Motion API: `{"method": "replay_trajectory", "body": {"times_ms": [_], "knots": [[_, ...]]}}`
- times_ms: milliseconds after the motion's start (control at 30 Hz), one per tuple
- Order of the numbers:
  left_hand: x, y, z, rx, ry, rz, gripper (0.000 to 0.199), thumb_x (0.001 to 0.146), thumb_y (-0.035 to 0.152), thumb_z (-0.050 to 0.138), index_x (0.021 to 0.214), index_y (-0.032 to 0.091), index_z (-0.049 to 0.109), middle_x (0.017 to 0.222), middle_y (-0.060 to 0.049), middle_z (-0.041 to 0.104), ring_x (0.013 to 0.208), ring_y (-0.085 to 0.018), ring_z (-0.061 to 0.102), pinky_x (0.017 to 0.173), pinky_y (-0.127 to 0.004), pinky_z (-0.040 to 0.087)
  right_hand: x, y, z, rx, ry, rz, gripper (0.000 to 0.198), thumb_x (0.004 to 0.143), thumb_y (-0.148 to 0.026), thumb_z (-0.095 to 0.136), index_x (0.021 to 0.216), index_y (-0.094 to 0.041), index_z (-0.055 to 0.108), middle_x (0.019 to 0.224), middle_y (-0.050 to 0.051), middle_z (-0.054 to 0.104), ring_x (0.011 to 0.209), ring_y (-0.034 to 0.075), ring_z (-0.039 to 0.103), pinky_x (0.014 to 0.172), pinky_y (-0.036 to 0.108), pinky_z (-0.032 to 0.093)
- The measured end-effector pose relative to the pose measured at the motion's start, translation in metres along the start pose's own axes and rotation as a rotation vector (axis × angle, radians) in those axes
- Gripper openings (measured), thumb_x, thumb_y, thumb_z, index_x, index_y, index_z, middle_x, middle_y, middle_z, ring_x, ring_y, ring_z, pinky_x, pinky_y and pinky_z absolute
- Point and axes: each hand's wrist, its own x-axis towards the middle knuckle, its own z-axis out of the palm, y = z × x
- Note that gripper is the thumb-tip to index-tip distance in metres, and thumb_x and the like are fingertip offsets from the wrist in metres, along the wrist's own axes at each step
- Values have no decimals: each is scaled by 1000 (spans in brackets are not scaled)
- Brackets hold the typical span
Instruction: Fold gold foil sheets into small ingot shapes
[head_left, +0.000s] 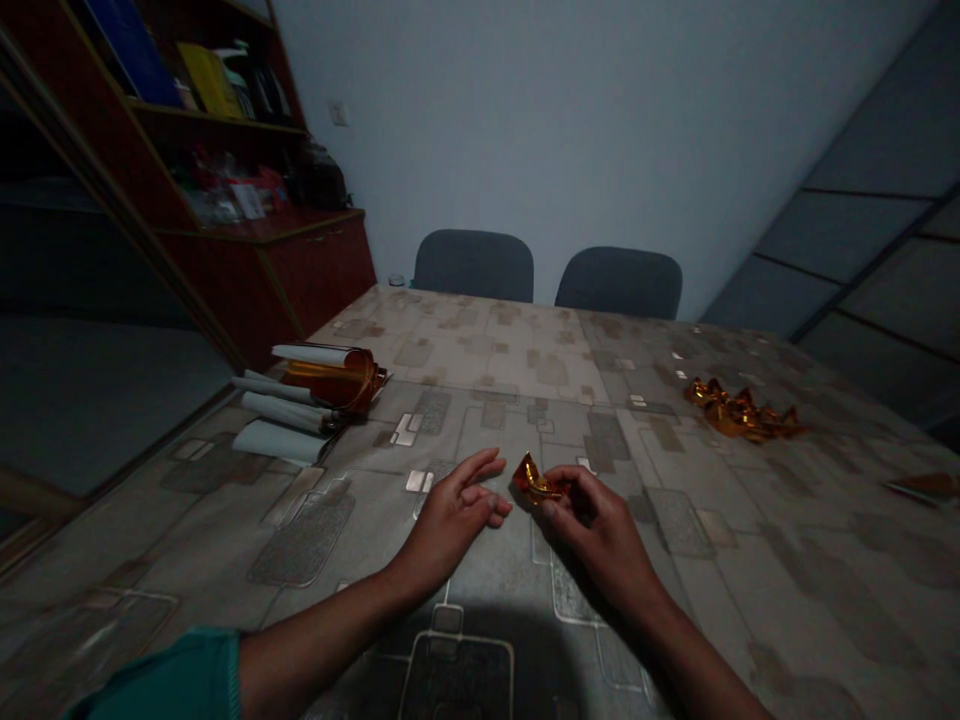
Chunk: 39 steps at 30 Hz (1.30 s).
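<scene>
A small folded piece of shiny gold foil paper is pinched between the thumb and fingers of my right hand, just over the patterned tablecloth. Its pointed corner sticks up on the left side. Close by on the left, my left hand is held with its fingers apart and nothing in them, a short gap from the foil piece. On the right of the table lies a cluster of several similar folded gold foil pieces. Curled sheets of gold and white paper are stacked at the left.
The table has a patterned cloth. Two grey chairs stand behind it against the wall. A red-brown cabinet with filled shelves is at the back left. Another orange-gold piece lies at the right edge of the table.
</scene>
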Motion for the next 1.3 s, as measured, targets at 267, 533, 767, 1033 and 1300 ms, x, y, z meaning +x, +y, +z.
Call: {"method": "replay_trajectory", "body": {"times_ms": [267, 533, 767, 1033, 1300], "knots": [[-4, -1, -5, 152, -104, 25, 43, 83, 26, 59, 124, 12, 57, 81, -5, 66, 79, -18, 63, 75, -33, 50, 28, 54, -87, -434, 329, 44, 36, 82, -46, 54, 100, -17, 65, 88, 10, 74, 69, 25, 67, 63, 35, 49], [-5, -1, -1, 202, -110, 87, 33, 84, 22, 57, 116, 19, 64, 99, -7, 65, 81, -17, 65, 71, -32, 53, 56, 112, -171, -867, 510, 166, 34, 82, -41, 54, 96, -14, 70, 86, 15, 73, 77, 32, 66, 64, 37, 45], [-4, -6, -2, 193, -106, 78, 32, 85, 22, 57, 116, 20, 65, 108, -8, 64, 80, -16, 65, 70, -31, 53, 82, 124, -189, -1164, 492, 262, 26, 89, -32, 54, 98, -12, 69, 94, 20, 69, 89, 35, 63, 68, 40, 44], [-3, -8, -2, 175, -100, 54, 28, 86, 22, 57, 113, 21, 66, 128, -11, 57, 80, -14, 65, 69, -31, 54, 87, 127, -201, -1276, 436, 281, 33, 93, -36, 51, 109, -11, 65, 113, 25, 60, 101, 37, 56, 64, 40, 43], [-2, -4, -1, 168, -97, 62, 30, 85, 24, 59, 113, 18, 66, 120, -11, 61, 78, -15, 65, 68, -30, 54, 90, 124, -201, -1239, 428, 234, 32, 90, -38, 55, 106, -14, 66, 108, 24, 60, 99, 40, 56, 68, 44, 41]]}}
